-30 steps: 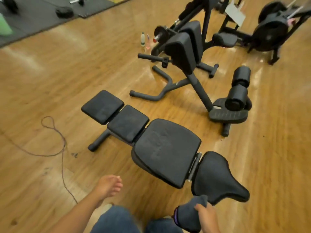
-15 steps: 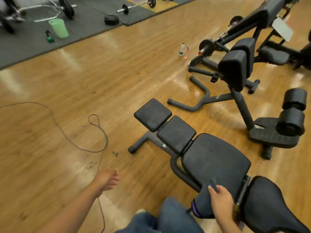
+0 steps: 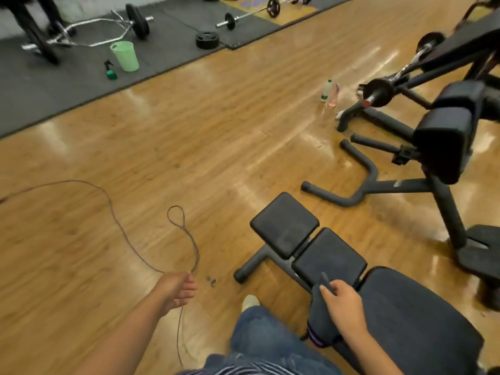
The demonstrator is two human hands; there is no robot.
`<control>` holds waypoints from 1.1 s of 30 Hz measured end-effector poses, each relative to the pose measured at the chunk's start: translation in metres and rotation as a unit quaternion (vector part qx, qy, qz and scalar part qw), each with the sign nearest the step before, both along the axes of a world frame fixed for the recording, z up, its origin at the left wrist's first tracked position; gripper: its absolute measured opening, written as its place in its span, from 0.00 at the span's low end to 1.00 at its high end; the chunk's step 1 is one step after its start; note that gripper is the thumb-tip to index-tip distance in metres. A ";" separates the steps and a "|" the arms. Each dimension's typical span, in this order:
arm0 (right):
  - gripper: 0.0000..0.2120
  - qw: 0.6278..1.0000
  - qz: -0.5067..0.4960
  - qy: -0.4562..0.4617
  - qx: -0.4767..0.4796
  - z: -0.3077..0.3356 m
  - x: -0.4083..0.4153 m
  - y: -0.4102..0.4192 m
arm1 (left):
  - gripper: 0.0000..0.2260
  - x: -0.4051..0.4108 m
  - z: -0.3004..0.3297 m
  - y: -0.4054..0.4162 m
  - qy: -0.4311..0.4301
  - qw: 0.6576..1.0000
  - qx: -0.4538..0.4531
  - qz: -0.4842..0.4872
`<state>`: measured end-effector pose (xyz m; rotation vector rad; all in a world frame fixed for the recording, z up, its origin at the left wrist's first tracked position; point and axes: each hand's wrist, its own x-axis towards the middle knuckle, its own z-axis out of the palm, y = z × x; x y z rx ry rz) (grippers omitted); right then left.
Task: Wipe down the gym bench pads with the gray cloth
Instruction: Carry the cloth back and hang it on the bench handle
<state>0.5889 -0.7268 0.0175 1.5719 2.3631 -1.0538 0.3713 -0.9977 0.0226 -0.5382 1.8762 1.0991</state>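
Observation:
A black gym bench stands at the lower right with a far small pad [image 3: 284,224], a middle pad [image 3: 330,259] and a large near pad [image 3: 414,318]. My right hand [image 3: 345,307] presses the gray cloth [image 3: 322,323] with a purple hem against the left edge of the large pad, close to the middle pad. My left hand [image 3: 177,290] hangs over the wood floor to the left of the bench, fingers loosely apart, holding nothing.
A thin cord [image 3: 186,236] loops across the floor under my left hand. A black hyperextension frame [image 3: 438,147] stands right of the bench. Two bottles [image 3: 328,92] sit on the floor beyond. On the far mat are a green bucket [image 3: 125,56], spray bottle [image 3: 110,70] and barbells [image 3: 135,21].
My right hand slid the cloth from the seat pad's front up along the bench to the large pad's left edge. The view swung left and up. My left hand stayed out beside me.

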 end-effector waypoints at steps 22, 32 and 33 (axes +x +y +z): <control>0.17 0.989 -0.140 -0.044 -0.004 0.005 -0.311 0.072 | 0.13 -0.418 0.004 0.159 -0.013 0.987 -0.029 -0.157; 0.16 0.963 -0.269 0.010 -0.012 -0.009 -0.381 0.120 | 0.13 -0.497 -0.008 0.302 -0.020 0.940 -0.060 -0.336; 0.16 0.959 -0.283 0.011 -0.018 -0.010 -0.385 0.128 | 0.12 -0.502 -0.009 0.320 -0.022 0.934 -0.061 -0.351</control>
